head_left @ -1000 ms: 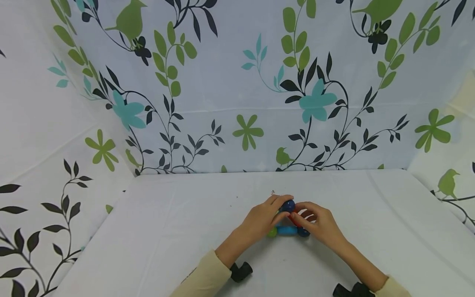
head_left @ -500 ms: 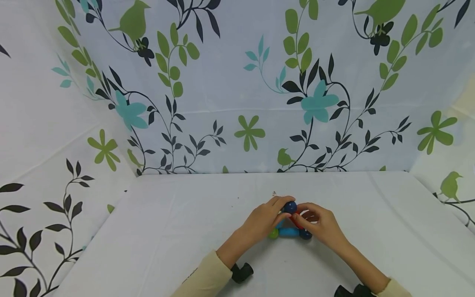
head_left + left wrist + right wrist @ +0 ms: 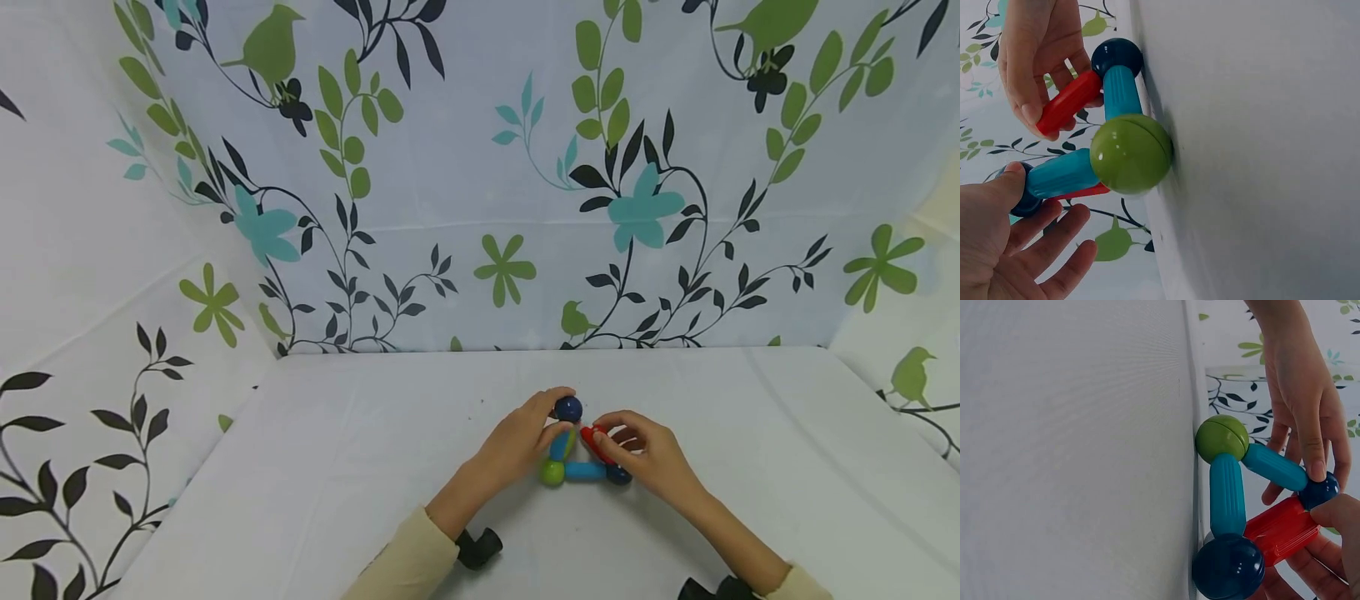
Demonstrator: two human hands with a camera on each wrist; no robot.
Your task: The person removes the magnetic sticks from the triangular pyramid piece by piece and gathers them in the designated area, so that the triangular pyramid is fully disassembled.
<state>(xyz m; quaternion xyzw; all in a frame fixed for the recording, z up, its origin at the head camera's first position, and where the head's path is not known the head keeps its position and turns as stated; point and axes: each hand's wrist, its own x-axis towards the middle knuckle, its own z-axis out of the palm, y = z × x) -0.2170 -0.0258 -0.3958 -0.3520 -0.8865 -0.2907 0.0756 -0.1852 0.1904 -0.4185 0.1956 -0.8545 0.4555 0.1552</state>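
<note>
My left hand [image 3: 521, 437] pinches a dark blue ball [image 3: 568, 408] between thumb and fingers. From that ball a light blue rod [image 3: 1063, 173] runs down to a green ball [image 3: 552, 473], low at the white surface. A second light blue rod [image 3: 585, 472] lies between the green ball and another dark blue ball [image 3: 1229, 567] on the right. Rising from this right ball is a red rod [image 3: 596, 444], its upper end pinched by my right hand [image 3: 645, 450]. In the head view a gap separates the red rod's tip from the raised ball. Behind the left rod, another red piece [image 3: 1085, 191] partly shows.
The pieces stand on a white-covered table [image 3: 375, 467]. Behind it hangs a patterned cloth [image 3: 450, 167] with leaves and birds. Black devices [image 3: 480, 548] sit at both wrists, under the cream sleeves [image 3: 408, 554].
My left hand has shifted left with the dark blue ball, tilting the left rod outward. The ball has come away from the red rod's upper end. My right hand has barely moved.
</note>
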